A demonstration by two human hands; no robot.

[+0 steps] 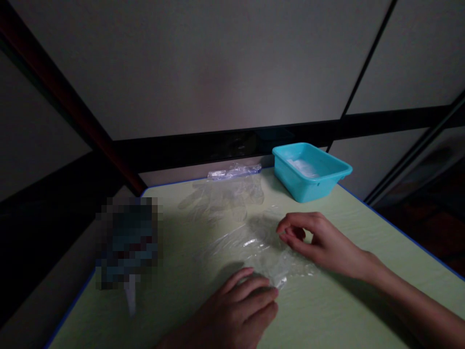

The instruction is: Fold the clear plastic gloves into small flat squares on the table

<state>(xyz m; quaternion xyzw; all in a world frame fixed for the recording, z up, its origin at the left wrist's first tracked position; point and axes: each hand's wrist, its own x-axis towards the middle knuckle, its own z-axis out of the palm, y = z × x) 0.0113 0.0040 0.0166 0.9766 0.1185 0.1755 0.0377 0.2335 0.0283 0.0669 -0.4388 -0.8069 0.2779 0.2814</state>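
A sheet of clear, crinkled plastic (254, 242) lies on the pale green table (363, 223), between my two hands. My left hand (243, 305) is palm down at its near edge, with the fingers spread a little. Over the plastic's right side is my right hand (316, 237), its thumb and index finger curled close together; whether anything thin is between them is too small to tell. Farther back, flat clear plastic gloves (225, 196) lie beside a crumpled clear wrapper (234, 172) with a bluish edge.
A turquoise basin (308, 179) with something whitish inside stands at the back right of the table. At the left is a pixelated object (129, 242) with a white strip below it. Light cabinet panels (225, 68) rise behind the table.
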